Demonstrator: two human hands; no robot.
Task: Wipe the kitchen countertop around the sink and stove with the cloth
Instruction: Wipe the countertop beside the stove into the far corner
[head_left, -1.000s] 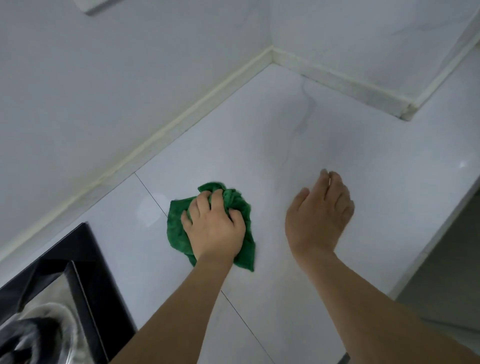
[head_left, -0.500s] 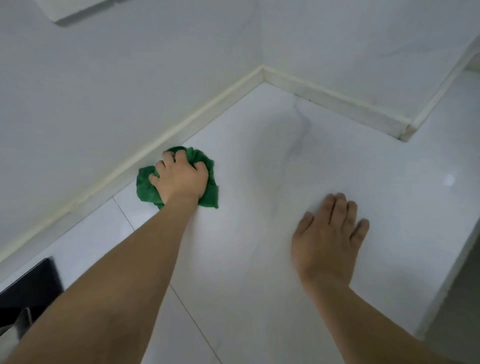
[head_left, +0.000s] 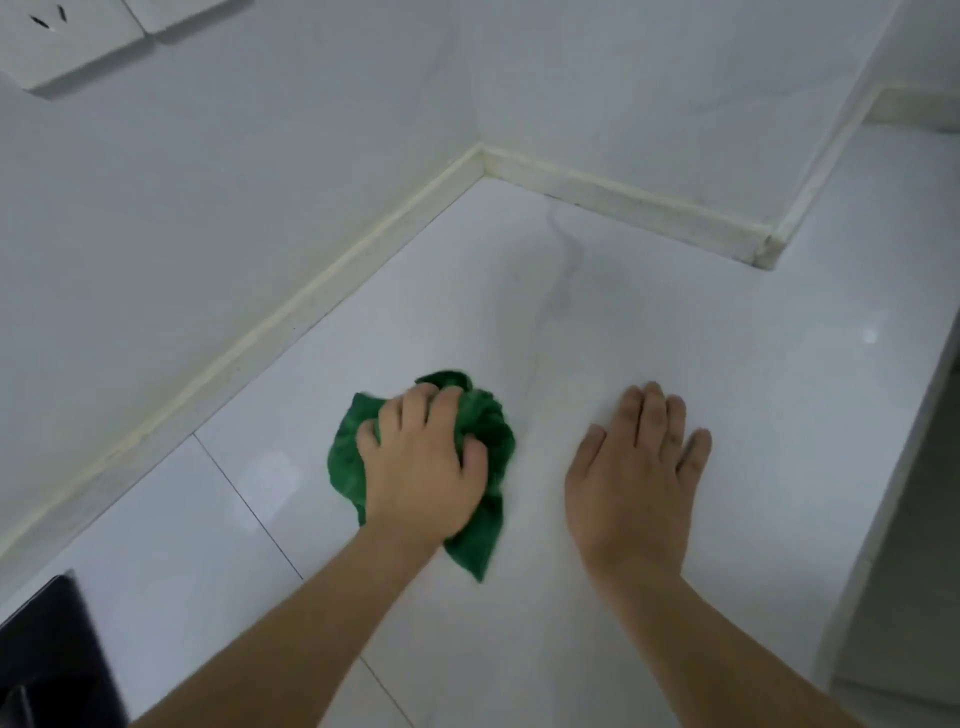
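A crumpled green cloth (head_left: 488, 431) lies on the white marble countertop (head_left: 649, 312), a little left of the middle of the view. My left hand (head_left: 421, 467) grips it from above with curled fingers and presses it onto the surface. My right hand (head_left: 636, 483) lies flat on the countertop to the right of the cloth, fingers straight and together, apart from the cloth. The black edge of the stove (head_left: 52, 654) shows at the bottom left corner.
White walls meet in a corner behind the countertop, with a cream sealant strip (head_left: 311, 312) along their base. A wall block juts out at the right (head_left: 769, 244). A white socket plate (head_left: 67, 36) sits top left. The countertop's front edge (head_left: 893, 478) runs down the right side.
My left hand has pulled the cloth back from the wall's base toward me and to the right. My right hand has stayed flat on the countertop in about the same place.
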